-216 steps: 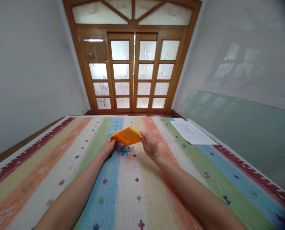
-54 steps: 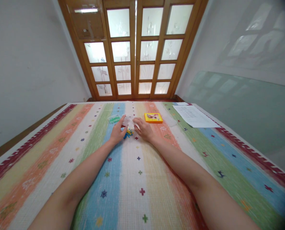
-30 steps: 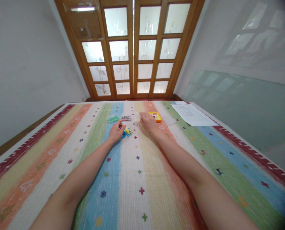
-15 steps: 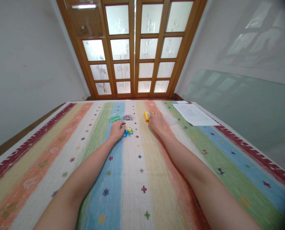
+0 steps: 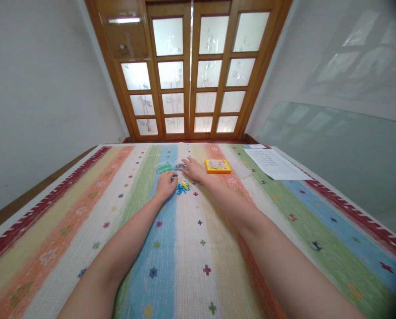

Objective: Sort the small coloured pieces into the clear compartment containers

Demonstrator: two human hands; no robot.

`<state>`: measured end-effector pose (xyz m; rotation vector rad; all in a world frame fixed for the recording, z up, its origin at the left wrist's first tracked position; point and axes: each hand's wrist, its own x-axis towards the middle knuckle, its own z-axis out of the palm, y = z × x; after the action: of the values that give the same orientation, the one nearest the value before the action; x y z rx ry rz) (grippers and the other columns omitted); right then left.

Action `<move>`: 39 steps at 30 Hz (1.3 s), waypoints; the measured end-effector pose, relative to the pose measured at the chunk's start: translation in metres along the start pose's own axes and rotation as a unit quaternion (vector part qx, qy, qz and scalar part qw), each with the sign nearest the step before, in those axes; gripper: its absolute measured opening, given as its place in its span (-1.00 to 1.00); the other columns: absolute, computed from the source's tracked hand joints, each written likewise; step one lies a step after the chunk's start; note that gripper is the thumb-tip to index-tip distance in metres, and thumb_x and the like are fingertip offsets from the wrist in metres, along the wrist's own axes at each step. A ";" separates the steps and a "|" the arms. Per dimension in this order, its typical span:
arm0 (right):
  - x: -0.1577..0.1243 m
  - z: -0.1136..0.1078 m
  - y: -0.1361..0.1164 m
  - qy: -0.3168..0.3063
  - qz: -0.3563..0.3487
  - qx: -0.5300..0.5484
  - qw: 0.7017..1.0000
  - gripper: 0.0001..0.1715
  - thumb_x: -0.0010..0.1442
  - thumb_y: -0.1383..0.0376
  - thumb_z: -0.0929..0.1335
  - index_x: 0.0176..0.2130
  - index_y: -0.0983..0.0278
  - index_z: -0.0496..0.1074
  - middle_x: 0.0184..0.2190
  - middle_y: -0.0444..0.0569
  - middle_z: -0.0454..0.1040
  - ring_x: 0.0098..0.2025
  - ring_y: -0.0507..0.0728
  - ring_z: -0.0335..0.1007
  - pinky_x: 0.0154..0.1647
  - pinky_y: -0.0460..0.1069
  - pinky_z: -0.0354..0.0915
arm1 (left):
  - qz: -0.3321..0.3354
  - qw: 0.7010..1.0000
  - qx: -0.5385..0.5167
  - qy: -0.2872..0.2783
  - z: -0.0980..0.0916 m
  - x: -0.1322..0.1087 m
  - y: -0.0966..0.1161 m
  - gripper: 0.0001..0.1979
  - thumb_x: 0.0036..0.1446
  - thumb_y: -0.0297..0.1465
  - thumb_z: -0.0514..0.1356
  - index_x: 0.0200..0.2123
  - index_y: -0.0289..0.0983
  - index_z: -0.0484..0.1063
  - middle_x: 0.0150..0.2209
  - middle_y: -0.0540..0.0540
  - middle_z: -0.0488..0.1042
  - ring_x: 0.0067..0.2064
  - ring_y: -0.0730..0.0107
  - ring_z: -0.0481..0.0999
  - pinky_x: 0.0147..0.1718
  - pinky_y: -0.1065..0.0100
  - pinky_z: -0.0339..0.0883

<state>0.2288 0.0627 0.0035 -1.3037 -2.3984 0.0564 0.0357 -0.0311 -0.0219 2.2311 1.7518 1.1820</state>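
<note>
My left hand (image 5: 166,184) rests on the cloth at the left edge of a pile of small blue, yellow and white pieces (image 5: 183,187). Its fingers are curled in, with thumb and fingertips close together; anything between them is too small to make out. My right hand (image 5: 194,170) hovers just behind the pile, fingers stretched out and apart, holding nothing visible. Its fingertips are beside a clear tray of dark small pieces (image 5: 180,165), partly covering it. Left of that tray lies a clear tray with green pieces (image 5: 164,167).
A flat yellow box (image 5: 218,170) with a pale packet on top lies right of my right hand. Beyond it are a transparent sheet (image 5: 242,170) and a printed paper (image 5: 274,164). A striped cloth (image 5: 187,248) covers the table.
My right hand has let go of the yellow box and moved left to the tray of dark pieces. The box is now fully seen. My left hand stays by the pile.
</note>
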 end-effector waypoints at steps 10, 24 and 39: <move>-0.032 -0.004 0.003 0.038 -0.017 0.040 0.998 -0.57 0.40 0.18 0.38 0.21 0.21 0.39 0.17 0.18 0.37 0.18 0.28 0.38 0.19 0.13 0.33 | -0.021 0.999 -0.044 0.014 0.005 0.001 -0.001 -0.70 0.25 -0.38 0.23 0.05 -0.23 0.51 -0.07 -0.17 0.56 -0.03 0.14 0.53 0.10 0.08 0.38; -0.082 -0.032 -0.001 0.116 -0.143 0.180 0.966 -0.59 0.38 0.21 0.35 0.18 0.19 0.40 0.20 0.13 0.39 0.26 0.27 0.33 0.30 0.21 0.29 | -0.051 0.955 -0.292 -0.014 0.008 0.001 0.009 -0.34 0.15 -0.19 0.39 0.24 -0.23 0.28 0.17 -0.29 0.47 0.13 0.15 0.55 0.13 0.11 0.44; -0.083 -0.033 -0.001 0.153 -0.079 0.119 0.978 -0.61 0.49 0.25 0.19 0.14 0.24 0.48 0.06 0.11 0.55 0.12 0.25 0.45 0.20 0.13 0.35 | -0.025 0.921 -0.386 -0.046 0.005 -0.006 0.035 -0.24 0.13 -0.35 0.40 0.33 -0.15 0.16 0.29 -0.31 0.34 0.00 0.30 0.63 0.11 0.12 0.49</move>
<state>0.2800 -0.0098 0.0063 -0.9367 -2.1464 0.0873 0.0665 -0.0459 -0.0117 1.7075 1.0180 1.4002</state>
